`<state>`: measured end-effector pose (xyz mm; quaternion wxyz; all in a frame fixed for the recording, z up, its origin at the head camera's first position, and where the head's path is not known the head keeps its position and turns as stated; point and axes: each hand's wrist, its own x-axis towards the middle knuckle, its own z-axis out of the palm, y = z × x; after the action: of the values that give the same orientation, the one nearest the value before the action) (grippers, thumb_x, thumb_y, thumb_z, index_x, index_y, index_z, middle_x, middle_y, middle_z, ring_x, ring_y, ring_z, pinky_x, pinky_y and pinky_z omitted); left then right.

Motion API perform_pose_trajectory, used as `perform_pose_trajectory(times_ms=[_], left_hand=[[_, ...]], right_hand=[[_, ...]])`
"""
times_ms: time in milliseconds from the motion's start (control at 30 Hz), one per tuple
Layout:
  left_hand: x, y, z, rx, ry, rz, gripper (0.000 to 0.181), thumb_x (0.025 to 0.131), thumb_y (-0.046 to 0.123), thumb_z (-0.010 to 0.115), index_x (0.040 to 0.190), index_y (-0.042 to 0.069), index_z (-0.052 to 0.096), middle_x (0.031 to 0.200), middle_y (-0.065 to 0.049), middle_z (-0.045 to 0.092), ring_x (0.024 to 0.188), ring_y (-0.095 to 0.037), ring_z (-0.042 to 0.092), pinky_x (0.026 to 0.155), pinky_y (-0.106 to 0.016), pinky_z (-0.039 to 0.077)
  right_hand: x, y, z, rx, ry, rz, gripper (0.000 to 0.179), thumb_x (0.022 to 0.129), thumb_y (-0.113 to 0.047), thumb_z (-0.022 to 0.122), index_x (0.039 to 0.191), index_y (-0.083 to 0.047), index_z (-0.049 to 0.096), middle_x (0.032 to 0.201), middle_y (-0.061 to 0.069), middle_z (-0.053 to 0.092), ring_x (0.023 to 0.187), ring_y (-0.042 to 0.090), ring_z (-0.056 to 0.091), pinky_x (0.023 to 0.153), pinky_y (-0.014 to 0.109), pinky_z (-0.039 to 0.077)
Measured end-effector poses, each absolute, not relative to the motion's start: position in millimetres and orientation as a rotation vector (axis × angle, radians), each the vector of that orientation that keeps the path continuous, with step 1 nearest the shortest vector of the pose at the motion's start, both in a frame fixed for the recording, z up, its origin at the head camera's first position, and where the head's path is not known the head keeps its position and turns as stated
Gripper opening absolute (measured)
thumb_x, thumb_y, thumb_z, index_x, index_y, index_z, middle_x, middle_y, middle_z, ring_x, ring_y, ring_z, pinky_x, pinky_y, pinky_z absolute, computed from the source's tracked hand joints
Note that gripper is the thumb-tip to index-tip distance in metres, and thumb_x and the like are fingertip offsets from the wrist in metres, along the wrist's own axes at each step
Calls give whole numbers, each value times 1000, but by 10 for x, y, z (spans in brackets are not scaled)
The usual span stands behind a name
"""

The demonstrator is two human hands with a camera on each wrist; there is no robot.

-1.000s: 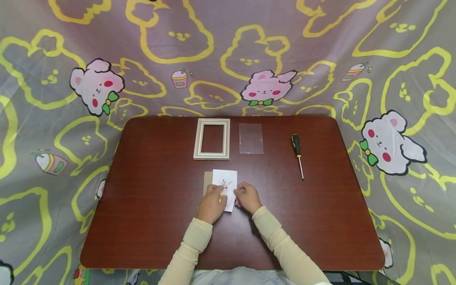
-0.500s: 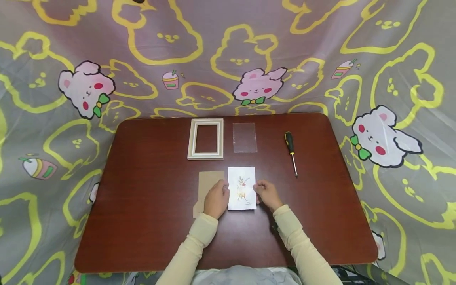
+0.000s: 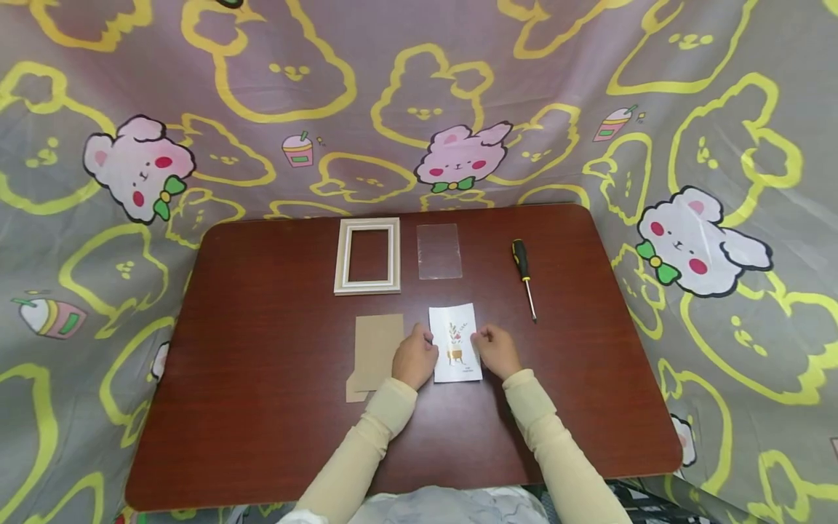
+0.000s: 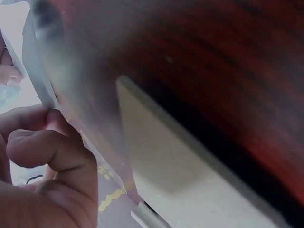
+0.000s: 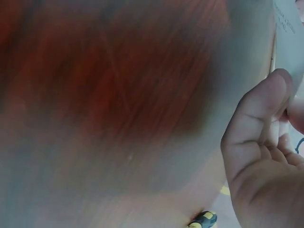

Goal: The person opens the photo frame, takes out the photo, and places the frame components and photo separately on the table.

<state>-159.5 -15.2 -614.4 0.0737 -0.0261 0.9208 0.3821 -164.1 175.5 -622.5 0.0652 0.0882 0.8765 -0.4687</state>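
Observation:
A white card [image 3: 456,370] printed with flowers in a pot is held between two hands over the front middle of the table. My left hand [image 3: 415,358] pinches its left edge, and my right hand [image 3: 500,351] pinches the right edge. In the left wrist view, the left fingers [image 4: 76,164] are curled at the card's edge. The right wrist view has the right thumb and fingers gripping the card [image 5: 290,40]. Just left of the left hand lies a brown backing board [image 3: 378,349], with a second brown piece [image 3: 354,393] sticking out beneath it.
A cream picture frame [image 3: 394,258] lies at the back of the brown table [image 3: 262,378]. Beside it is a clear plastic sheet [image 3: 439,251]. Farther right lies a black and yellow screwdriver [image 3: 521,262]. A patterned curtain [image 3: 366,87] surrounds the table's back and sides.
The card has moved right, off the brown board, which now shows fully. Both hands went with it; the left hand shifted from the card's face to its left edge. The head view turned slightly.

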Motion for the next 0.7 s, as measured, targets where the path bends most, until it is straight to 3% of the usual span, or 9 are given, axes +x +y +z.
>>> perform_pose_trajectory(times_ms=[333,500,700], left_hand=[[-1622,-175,-6221,-91,2824,1018,12,84,5,64,96,7,60,79,-13,68,67,-33,63,59,-47,48],[-1626,-199,-6228,-71,2862,969,11,85,5,63,95,5,59,75,-13,67,63,-33,63,55,-47,48],[-1619,-259,-6225,-27,2906,928,10,88,7,66,92,5,58,76,-10,62,62,-29,60,54,-44,47]], right_hand=[[-1721,1677,-6316,213,2754,-1095,24,92,-14,65,71,-9,55,63,3,50,60,22,48,57,35,39],[-1745,1620,-6322,157,2809,-967,24,89,-15,65,69,-10,53,61,4,51,60,25,51,57,39,41],[-1739,1552,-6265,133,2858,-820,27,88,-21,70,71,-6,57,65,12,60,66,38,62,64,51,49]])
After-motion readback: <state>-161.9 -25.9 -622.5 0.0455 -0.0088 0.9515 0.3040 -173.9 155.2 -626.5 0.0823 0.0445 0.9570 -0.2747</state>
